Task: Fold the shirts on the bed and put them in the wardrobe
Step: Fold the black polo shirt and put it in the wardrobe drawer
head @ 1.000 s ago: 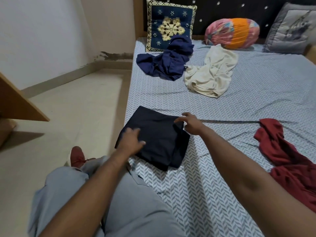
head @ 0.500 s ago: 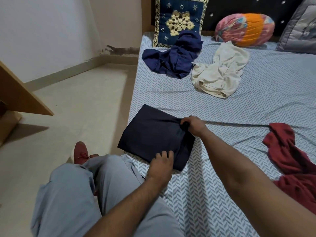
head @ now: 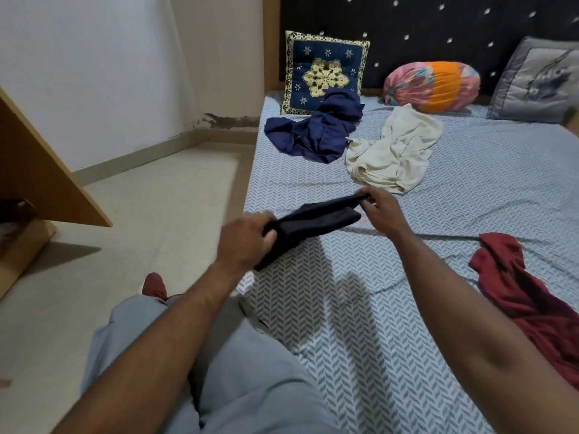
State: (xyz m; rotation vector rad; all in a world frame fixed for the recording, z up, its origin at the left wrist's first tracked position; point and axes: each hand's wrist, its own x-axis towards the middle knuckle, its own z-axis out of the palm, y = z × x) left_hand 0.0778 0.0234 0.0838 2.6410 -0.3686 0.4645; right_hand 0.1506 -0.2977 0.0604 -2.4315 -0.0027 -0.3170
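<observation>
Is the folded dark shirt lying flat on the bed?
No, the left hand and the right hand grip the dark shirt at its two ends and hold it above the bed.

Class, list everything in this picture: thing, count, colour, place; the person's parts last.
bed: 1, grey-patterned sheet, centre
folded shirt: 1, navy, held above bed
blue shirt: 1, blue, crumpled against cushion
cream shirt: 1, cream, beside blue shirt
red shirt: 1, red, bed's right side
cushion: 1, blue-gold, at headboard
bolster: 1, pink-orange, at headboard
pillow: 1, grey, far right
shoe: 1, red, floor
left grip: 1, bare, holding folded shirt
right grip: 1, bare, pinching folded shirt
</observation>
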